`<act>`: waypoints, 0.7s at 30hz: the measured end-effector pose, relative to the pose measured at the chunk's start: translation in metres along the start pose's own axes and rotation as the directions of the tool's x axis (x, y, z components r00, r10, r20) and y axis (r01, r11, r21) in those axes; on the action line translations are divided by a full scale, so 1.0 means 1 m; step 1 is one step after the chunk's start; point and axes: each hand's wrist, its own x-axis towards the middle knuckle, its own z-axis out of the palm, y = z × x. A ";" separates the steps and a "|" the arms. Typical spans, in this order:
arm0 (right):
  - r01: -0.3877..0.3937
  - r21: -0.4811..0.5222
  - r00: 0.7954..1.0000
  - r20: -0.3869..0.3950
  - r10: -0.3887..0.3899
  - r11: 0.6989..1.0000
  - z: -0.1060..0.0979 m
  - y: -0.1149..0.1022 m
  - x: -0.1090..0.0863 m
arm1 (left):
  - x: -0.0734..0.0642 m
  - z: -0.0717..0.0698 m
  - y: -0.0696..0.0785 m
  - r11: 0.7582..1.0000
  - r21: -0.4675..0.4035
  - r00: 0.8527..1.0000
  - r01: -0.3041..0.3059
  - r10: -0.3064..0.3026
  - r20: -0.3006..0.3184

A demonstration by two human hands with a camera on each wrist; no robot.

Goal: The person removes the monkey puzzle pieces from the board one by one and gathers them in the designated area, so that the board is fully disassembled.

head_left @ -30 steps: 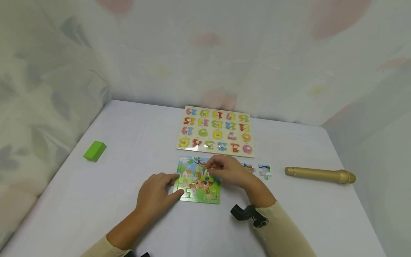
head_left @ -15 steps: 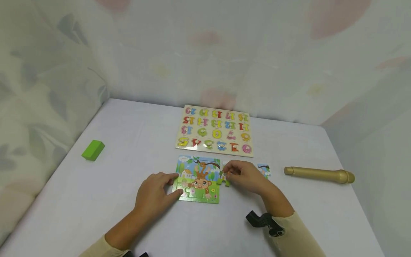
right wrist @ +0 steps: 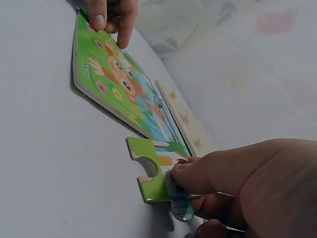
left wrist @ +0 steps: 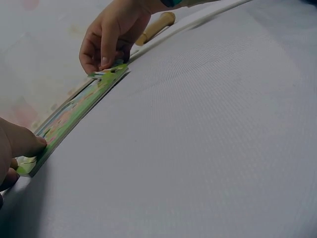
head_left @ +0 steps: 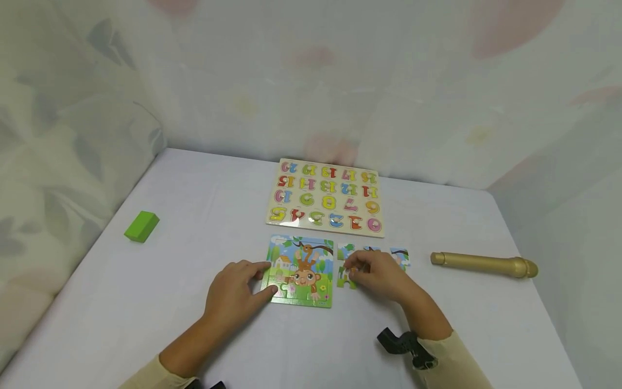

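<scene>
A jigsaw puzzle (head_left: 303, 301) in its tray, with a monkey picture, lies at the table's middle. My left hand (head_left: 238, 292) holds its left edge, the thumb on top and the index finger at the side. In my right hand (head_left: 381, 275), thumb and fingers pinch a green and white puzzle piece (right wrist: 148, 193) just right of the tray. The piece appears tilted over the cloth in the right wrist view. Beyond this hand lie more loose pieces, one with a green leafy shape (head_left: 345, 250) and one with a branch (head_left: 400, 256); another is partly hidden by the hand.
A wooden number board (head_left: 325, 197) with colourful numerals lies behind the puzzle. To the right is a gold microphone-shaped stick (head_left: 483, 265); a green block (head_left: 142, 226) sits far left. Patterned curtains enclose the white table (head_left: 194, 216) at the back and sides.
My right hand has moved from over the puzzle's right part to the right, taking the piece off it and uncovering the monkey picture. My left hand stays at the left edge.
</scene>
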 end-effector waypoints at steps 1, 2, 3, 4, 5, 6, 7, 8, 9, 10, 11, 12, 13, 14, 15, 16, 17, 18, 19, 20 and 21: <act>0.002 0.000 1.000 -0.006 -0.002 1.000 0.001 0.000 -0.001 | 0.000 0.000 0.000 1.000 0.000 1.000 -0.001 0.001 -0.001; 0.003 -0.003 1.000 -0.013 -0.003 1.000 0.002 0.000 -0.001 | 0.000 0.000 0.000 1.000 0.000 1.000 -0.002 0.002 -0.001; 0.004 -0.006 1.000 -0.021 -0.004 1.000 0.003 0.000 -0.002 | 0.000 0.000 0.000 1.000 0.000 1.000 -0.003 0.003 -0.001; 0.003 -0.009 1.000 -0.029 -0.003 1.000 0.003 0.000 -0.002 | 0.000 0.000 0.000 1.000 0.000 1.000 -0.003 0.003 -0.001; -0.001 -0.012 0.999 -0.036 0.000 1.000 0.004 0.000 -0.003 | 0.000 0.000 0.001 1.000 0.000 1.000 -0.003 0.003 -0.001; -0.006 -0.015 0.999 -0.044 0.005 1.000 0.005 0.000 -0.003 | 0.000 0.000 0.001 1.000 0.001 1.000 -0.004 0.004 -0.001; -0.012 -0.017 0.999 -0.052 0.011 1.000 0.006 0.000 -0.004 | 0.000 0.000 0.001 1.000 0.003 1.000 -0.003 0.003 -0.001; -0.018 -0.020 0.998 -0.061 0.017 1.000 0.007 0.000 -0.004 | 0.000 0.000 0.001 1.000 0.003 1.000 -0.003 0.003 -0.001; -0.023 -0.023 0.997 -0.071 0.022 0.999 0.008 0.000 -0.004 | 0.000 -0.001 0.001 1.000 0.004 1.000 -0.002 0.002 -0.001; -0.028 -0.024 0.996 -0.082 0.026 0.999 0.009 0.001 -0.005 | 0.000 -0.001 0.001 1.000 0.005 1.000 -0.002 0.002 -0.001; -0.030 -0.026 0.995 -0.093 0.028 0.999 0.010 0.001 -0.005 | 0.000 -0.001 0.001 1.000 0.005 1.000 -0.001 0.001 0.000; -0.029 -0.027 0.994 -0.105 0.026 0.999 0.011 0.001 -0.005 | 0.000 -0.001 0.001 1.000 0.006 1.000 0.000 0.000 0.000; -0.024 -0.031 0.993 -0.118 0.020 0.999 0.011 0.001 -0.005 | 0.000 -0.001 0.001 1.000 0.007 1.000 0.000 0.000 0.001; -0.021 -0.035 0.991 -0.131 0.016 0.999 0.012 0.001 -0.006 | 0.000 -0.001 0.001 1.000 0.008 1.000 0.001 -0.001 0.002; -0.015 -0.041 0.990 -0.144 0.009 0.999 0.013 0.001 -0.006 | 0.000 -0.001 0.001 1.000 0.009 1.000 0.002 -0.002 0.003; -0.008 -0.044 0.988 -0.156 0.001 0.999 0.014 0.001 -0.006 | 0.000 -0.001 0.001 1.000 0.010 1.000 0.002 -0.002 0.004; -0.001 -0.052 0.986 -0.165 -0.008 0.999 0.014 0.001 -0.007 | 0.000 -0.001 0.001 1.000 0.010 1.000 0.003 -0.003 0.004; 0.007 -0.059 0.985 -0.174 -0.017 0.998 0.015 0.001 -0.007 | -0.001 -0.001 0.001 1.000 0.013 1.000 0.002 -0.002 0.004; 0.013 -0.066 0.983 -0.181 -0.025 0.998 0.015 0.001 -0.007 | -0.001 -0.001 0.001 1.000 0.014 1.000 0.001 -0.001 0.004; 0.015 -0.072 0.982 -0.187 -0.029 0.997 0.016 0.002 -0.007 | -0.001 -0.001 0.002 1.000 0.016 1.000 0.000 0.000 0.003; 0.020 -0.077 0.981 -0.191 -0.035 0.997 0.016 0.003 -0.007 | -0.001 -0.001 0.002 1.000 0.016 1.000 -0.003 0.003 0.001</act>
